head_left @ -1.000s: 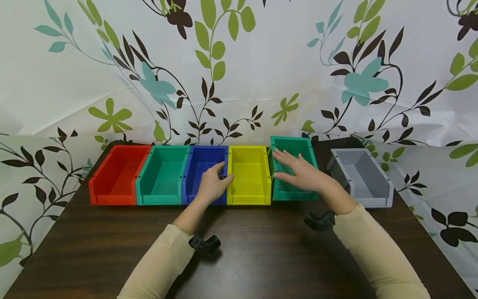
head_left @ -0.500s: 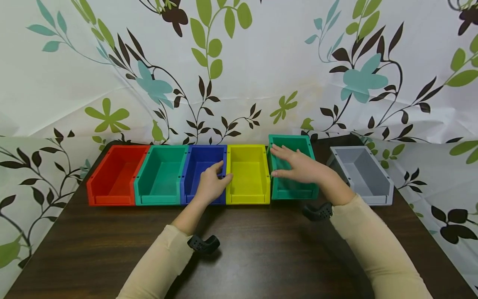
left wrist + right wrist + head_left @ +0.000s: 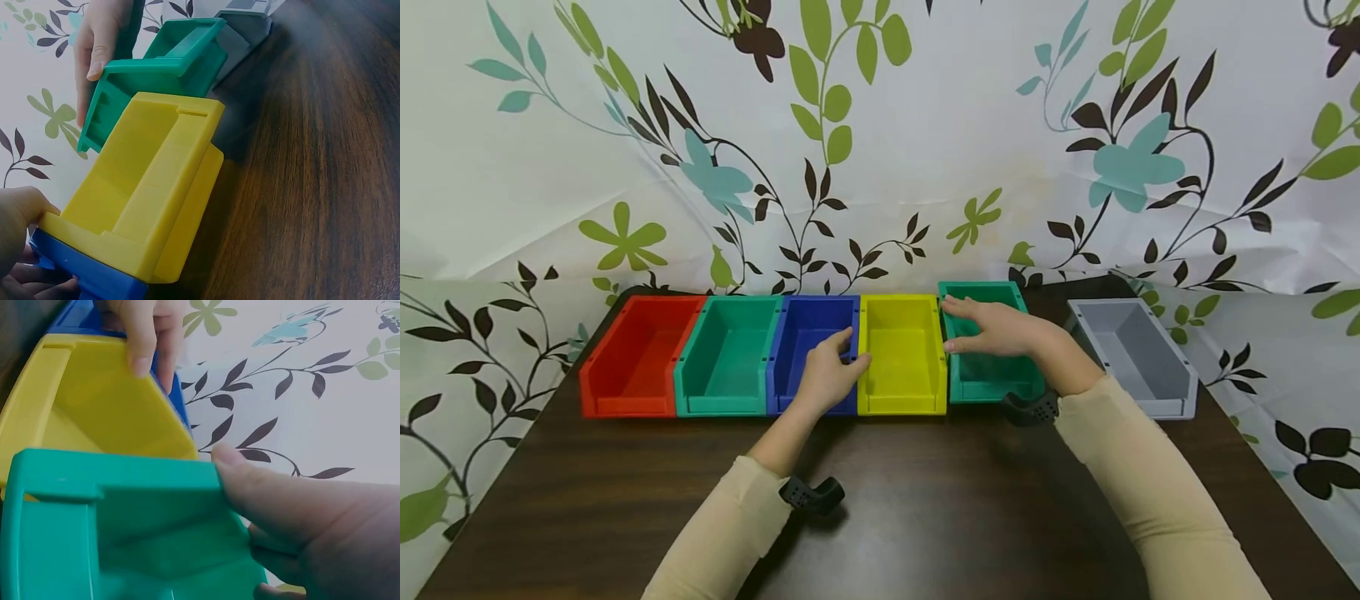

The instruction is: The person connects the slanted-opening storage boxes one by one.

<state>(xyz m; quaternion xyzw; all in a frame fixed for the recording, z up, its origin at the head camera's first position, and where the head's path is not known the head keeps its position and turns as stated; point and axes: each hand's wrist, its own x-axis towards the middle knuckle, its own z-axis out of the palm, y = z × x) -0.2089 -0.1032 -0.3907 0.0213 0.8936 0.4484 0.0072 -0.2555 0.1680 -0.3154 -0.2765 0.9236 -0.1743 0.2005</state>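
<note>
My left hand (image 3: 833, 371) reaches between the blue bin (image 3: 790, 367) and the yellow bin (image 3: 902, 367), thumb on the yellow side, fingers in the blue one. It pinches their adjoining walls; the left wrist view has this left hand (image 3: 22, 222) at its lower left. Across from it, my right hand (image 3: 996, 329) holds the left wall of the green bin (image 3: 992, 390). Its thumb (image 3: 250, 481) lies at the rim's corner in the right wrist view, other fingers bent beyond the edge. The green bin sits a little askew against the yellow bin. Palm and wrist partly cover it.
A red bin (image 3: 640, 367) and a teal bin (image 3: 730, 367) continue the row to the left. On the right a grey bin (image 3: 1138, 350) stands apart, at an angle. All are on a dark wooden table (image 3: 880, 517) before a leaf-patterned cloth (image 3: 895, 150).
The right hand has shifted slightly left and up over the green bin. That bin has turned a little, its back leftward and front rightward. The left hand stays in place.
</note>
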